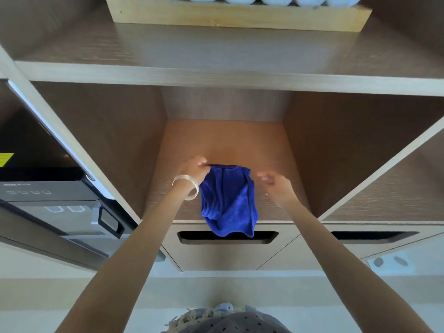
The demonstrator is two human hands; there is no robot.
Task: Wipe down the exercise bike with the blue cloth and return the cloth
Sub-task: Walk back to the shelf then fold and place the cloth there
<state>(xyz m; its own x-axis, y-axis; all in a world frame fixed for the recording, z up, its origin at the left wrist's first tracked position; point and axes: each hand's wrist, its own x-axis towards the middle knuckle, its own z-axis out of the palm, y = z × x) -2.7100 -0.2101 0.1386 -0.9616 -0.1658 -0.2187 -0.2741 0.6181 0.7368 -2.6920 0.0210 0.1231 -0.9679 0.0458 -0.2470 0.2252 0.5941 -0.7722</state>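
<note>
The blue cloth (228,200) hangs down in front of an open wooden cubby (223,140), its lower end dangling over the slot in the panel below. My left hand (194,168), with bangles on the wrist, pinches the cloth's top left corner. Just to the right of the cloth's top edge is my right hand (271,181), fingers apart and blurred, holding nothing. The exercise bike is not in view.
A wooden tray of rolled white towels (237,16) sits on the shelf above. A dark appliance with an open door (48,188) stands at the left. Below the cubby are panels with slot openings (192,236), and another cubby lies to the right.
</note>
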